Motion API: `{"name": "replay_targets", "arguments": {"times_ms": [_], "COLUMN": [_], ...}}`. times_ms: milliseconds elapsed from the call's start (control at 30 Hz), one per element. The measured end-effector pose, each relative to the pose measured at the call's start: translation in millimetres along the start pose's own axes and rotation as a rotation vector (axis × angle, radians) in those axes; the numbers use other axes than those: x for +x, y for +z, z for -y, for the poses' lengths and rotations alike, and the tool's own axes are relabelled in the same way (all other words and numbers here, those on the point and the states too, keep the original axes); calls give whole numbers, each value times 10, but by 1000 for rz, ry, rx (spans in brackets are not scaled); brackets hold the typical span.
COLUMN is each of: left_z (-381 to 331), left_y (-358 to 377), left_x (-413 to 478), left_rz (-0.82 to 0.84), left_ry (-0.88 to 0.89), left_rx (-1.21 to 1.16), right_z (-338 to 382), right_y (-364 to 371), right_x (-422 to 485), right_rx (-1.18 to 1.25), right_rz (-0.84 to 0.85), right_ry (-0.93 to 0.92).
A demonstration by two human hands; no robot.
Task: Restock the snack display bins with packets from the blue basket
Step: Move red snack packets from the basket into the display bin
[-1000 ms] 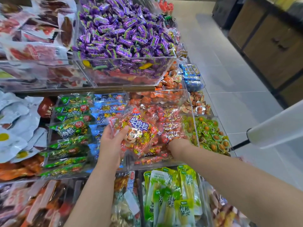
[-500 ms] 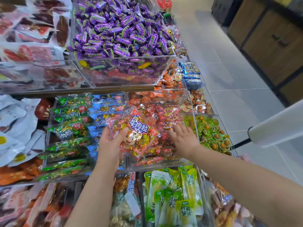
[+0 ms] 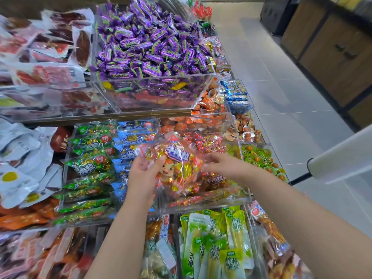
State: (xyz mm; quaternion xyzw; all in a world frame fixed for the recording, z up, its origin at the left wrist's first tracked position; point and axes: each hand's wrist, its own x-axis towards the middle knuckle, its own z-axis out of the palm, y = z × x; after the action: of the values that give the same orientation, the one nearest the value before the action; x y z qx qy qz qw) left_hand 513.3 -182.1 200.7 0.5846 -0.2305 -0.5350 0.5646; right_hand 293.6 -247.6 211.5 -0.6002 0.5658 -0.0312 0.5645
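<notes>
Since half a second ago the right hand (image 3: 219, 168) has lifted off the bin's stock and come to the right edge of the red packet (image 3: 177, 162); blur hides whether it pinches or only touches. The left hand (image 3: 144, 179) grips the packet's left side, thumb on top. The packet, crinkly clear film over foil-wrapped pieces, hangs tilted just above the clear acrylic bin (image 3: 201, 205), its long axis pointing away from the person.

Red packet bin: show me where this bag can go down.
No bare bin bottom shows. Likeliest room: the middle of the red packet bin, between its rear pile and flat front packets, though the held bag hides it. Crowded: green packets, blue packets, purple candies.
</notes>
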Motion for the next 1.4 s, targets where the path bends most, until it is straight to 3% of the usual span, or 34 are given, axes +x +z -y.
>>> {"name": "replay_targets", "arguments": {"times_ms": [100,200,267,367,433,533,633,800,967,1100,1167,1267,1400], "left_z": [-101,-137,-109,-79,-91,-116,-198,-322,-359,-332,-315,-298,-296], "left_y": [51,102,123,159,161,86,-49,-137,-159,-194,-225,-290,-320], "left_x": [8,24,48,51,30,49,119,288,404,460,480,494,471], "left_rz": [20,30,27,42,47,-72,-161,-252,-283,-265,-250,-218,-207], "left_ry": [-6,36,75,96,96,122,137,122,140,138,144,126,82], "left_rx": [1,87,174,298,311,245,172,161,139,166,164,137,76], "right_z": [44,18,13,12,44,84,103,425,780,818,722,507,243], "right_y": [14,130,232,274,168,-129,-392,-498,-418,-340,-218,14,173], "right_x": [-154,-181,-140,-95,-82,-14,102,471,941,1144,1200,1196,1243], "right_rx": [696,979,879,408,353,397,146,-237,-399,-329,-216,151,-2], "right_rz": [147,145,72,52,19,-167,-376,-399,-369,-390,-570,-840,-636], "right_ry": [-52,-142,-144,-111,-122,-100,-94,-234,-294,-289,-261,-133,-19]}}
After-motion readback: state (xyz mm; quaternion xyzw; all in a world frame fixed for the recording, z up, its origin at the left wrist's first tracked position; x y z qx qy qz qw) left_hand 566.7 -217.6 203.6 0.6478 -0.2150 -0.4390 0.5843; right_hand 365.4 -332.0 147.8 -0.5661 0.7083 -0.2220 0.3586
